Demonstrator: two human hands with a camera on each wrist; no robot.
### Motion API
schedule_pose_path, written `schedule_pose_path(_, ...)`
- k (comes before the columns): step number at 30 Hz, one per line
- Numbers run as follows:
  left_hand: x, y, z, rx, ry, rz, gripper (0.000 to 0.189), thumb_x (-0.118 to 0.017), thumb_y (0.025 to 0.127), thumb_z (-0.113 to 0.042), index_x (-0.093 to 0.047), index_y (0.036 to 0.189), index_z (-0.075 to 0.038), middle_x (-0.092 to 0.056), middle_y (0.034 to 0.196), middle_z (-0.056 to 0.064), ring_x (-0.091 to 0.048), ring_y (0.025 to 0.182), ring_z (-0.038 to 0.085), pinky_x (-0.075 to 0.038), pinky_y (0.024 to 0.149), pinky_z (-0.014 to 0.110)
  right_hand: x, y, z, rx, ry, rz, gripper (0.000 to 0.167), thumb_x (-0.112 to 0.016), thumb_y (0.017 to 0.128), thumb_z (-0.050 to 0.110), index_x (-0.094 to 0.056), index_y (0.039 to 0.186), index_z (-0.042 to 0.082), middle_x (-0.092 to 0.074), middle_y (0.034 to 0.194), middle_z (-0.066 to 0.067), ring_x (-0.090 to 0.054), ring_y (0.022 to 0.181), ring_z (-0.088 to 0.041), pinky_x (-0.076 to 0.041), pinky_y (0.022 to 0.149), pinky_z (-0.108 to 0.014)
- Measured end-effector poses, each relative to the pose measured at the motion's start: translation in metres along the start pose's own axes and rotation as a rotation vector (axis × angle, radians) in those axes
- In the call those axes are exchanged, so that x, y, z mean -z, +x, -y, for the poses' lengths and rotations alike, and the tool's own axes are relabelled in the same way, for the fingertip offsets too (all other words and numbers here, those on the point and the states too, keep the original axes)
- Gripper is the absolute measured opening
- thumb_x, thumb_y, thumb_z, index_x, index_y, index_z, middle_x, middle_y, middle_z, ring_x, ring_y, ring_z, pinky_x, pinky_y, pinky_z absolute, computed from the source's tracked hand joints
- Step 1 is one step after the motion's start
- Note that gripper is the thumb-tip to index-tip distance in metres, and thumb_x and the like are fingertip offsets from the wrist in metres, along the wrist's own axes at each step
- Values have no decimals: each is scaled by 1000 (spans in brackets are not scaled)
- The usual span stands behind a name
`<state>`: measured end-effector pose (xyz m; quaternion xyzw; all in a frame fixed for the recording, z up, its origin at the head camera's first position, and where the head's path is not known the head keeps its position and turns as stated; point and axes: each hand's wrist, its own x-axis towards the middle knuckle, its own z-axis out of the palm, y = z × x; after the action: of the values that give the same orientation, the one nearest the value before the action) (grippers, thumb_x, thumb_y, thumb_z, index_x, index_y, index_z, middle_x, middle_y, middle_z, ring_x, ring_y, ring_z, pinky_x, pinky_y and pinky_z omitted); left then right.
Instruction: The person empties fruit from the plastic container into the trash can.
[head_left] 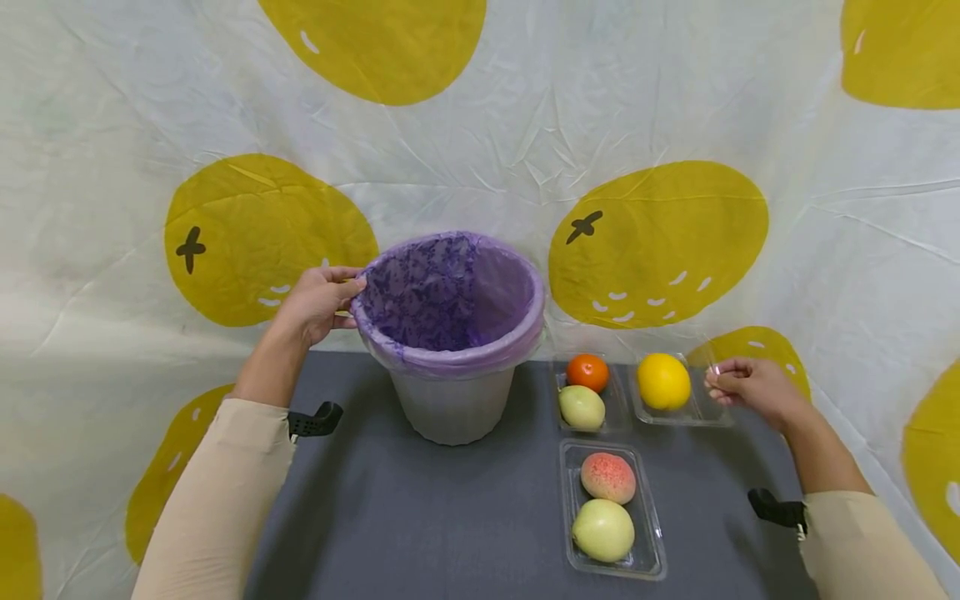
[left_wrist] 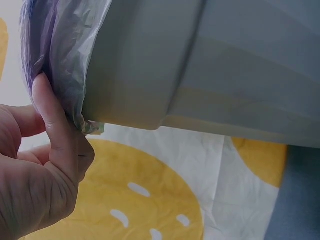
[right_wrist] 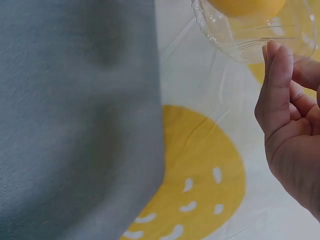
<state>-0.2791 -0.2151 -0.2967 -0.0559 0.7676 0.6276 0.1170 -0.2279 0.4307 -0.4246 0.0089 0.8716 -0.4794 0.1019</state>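
My left hand [head_left: 318, 302] grips the rim of a light grey trash bin [head_left: 453, 408] at its left side. A purple patterned bag [head_left: 420, 292] lines the bin and folds over its rim; in the left wrist view the fingers [left_wrist: 54, 117] lie against the overhanging plastic [left_wrist: 75, 60]. To the right, my right hand [head_left: 757, 390] pinches the right edge of a clear plastic container [head_left: 693, 412] between thumb and fingertips. A yellow-orange fruit [head_left: 663, 382] sits in that container's left part.
Left of that container, another clear one holds an orange-red tomato-like fruit [head_left: 587, 372] and a pale green fruit [head_left: 582, 407]. Nearer the front, a clear tray [head_left: 651, 537] carries a peach [head_left: 608, 477] and a round pale green fruit [head_left: 603, 531]. Behind the dark grey table [head_left: 420, 517] hangs a fruit-patterned cloth [head_left: 480, 142].
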Motion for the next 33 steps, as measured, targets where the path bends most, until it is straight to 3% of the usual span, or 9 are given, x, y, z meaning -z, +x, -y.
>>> schedule_pose_path(8,1,-1,1,6,5,-7,52,-54,109,-24,-44,157,-9,-56,117,5,-59,75,10,-59,62,25,-3,6,29,41,-5,19,48,-62,105,20,-53,127,-22,-73,90,7,-72,77,-9,-63,73,-25)
schedule_pose_path(22,1,-2,0,-10,10,8,54,-53,109,-24,-40,160,-10,-56,122,6,-61,75,9,-59,61,24,-8,12,74,39,-41,32,45,-59,107,21,-51,129,-17,-71,93,-1,-70,77,-10,-62,75,-23)
schedule_pose_path(33,0,-3,0,-6,10,7,54,-53,109,-24,-39,160,-10,-55,126,5,-62,76,9,-59,61,24,-6,19,113,51,5,29,44,-59,107,19,-47,129,-16,-70,90,4,-71,78,-6,-62,78,-23)
